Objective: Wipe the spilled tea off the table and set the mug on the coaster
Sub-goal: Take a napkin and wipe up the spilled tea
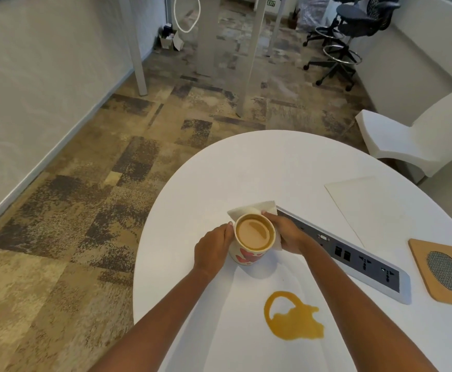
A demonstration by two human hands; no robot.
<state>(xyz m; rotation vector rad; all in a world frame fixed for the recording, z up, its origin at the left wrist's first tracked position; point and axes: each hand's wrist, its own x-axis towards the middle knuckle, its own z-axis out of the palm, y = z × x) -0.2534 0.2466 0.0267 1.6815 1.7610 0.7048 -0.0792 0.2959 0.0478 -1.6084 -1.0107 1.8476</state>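
Grips a round paper cup (pixel 254 237), red-petalled and brimful of milky tea, with the left hand (pixel 214 248) curled round its side. Clutches a crinkled white paper napkin (pixel 257 208) in the right hand (pixel 286 233), against the cup's far side. Nearer, on the glossy white table (pixel 246 170): an amber ring-shaped tea puddle (pixel 294 320). Well apart at right: a rounded-square cork coaster (pixel 445 272), woven mesh centre.

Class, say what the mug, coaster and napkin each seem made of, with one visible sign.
Mug: probably paper, matte, thin rim, printed red shapes. Coaster: cork or wood perhaps, tan matte border round a grey mesh-like oval. Napkin: soft white paper, folded, creased.
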